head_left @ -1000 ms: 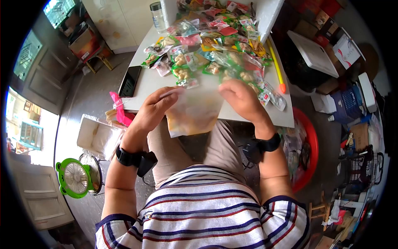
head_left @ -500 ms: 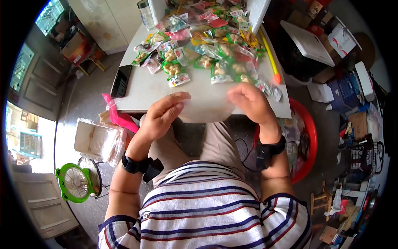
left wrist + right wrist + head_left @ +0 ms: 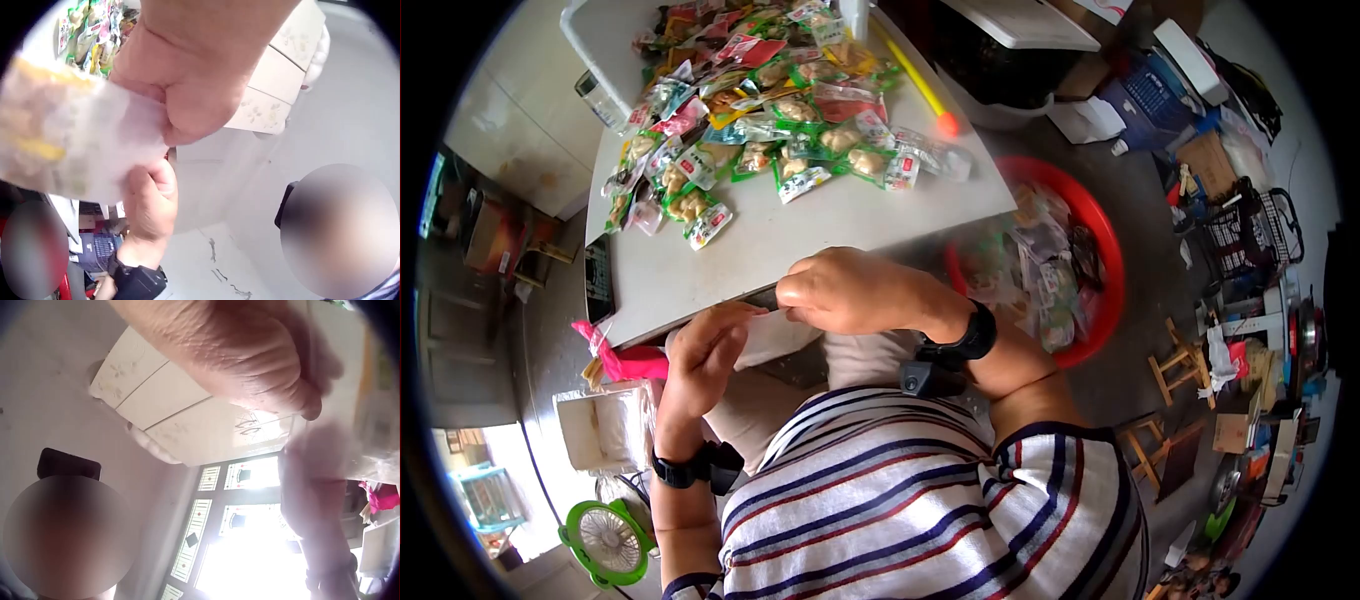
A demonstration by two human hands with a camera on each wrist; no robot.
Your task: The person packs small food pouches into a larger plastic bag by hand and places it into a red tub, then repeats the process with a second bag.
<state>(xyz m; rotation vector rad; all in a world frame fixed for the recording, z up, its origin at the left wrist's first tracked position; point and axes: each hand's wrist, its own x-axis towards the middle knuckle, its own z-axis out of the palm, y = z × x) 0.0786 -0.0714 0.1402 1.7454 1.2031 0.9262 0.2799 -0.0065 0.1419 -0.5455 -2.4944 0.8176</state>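
A translucent plastic bag point(image 3: 69, 140) with yellowish contents spans between the two hands, best seen in the left wrist view. My left hand point(image 3: 705, 355) pinches its edge between thumb and fingers, just off the table's front edge. Close beside it, my right hand point(image 3: 845, 290) grips the same edge with curled fingers. From above, the hands hide most of the bag. At the right side of the right wrist view, part of the bag's yellow-marked body point(image 3: 377, 400) shows beyond the hands.
Many small snack packets point(image 3: 795, 105) lie heaped across the white table point(image 3: 800, 225), spilling from a white foam box point(image 3: 595, 40). A yellow stick with an orange tip point(image 3: 915, 85) lies along the right side. On the floor at right stands a red basin point(image 3: 1100, 290) of packets.
My hands have come together, the right moving left towards the left one, with the bag still between them. The head view has swung, shifting the table to the left.
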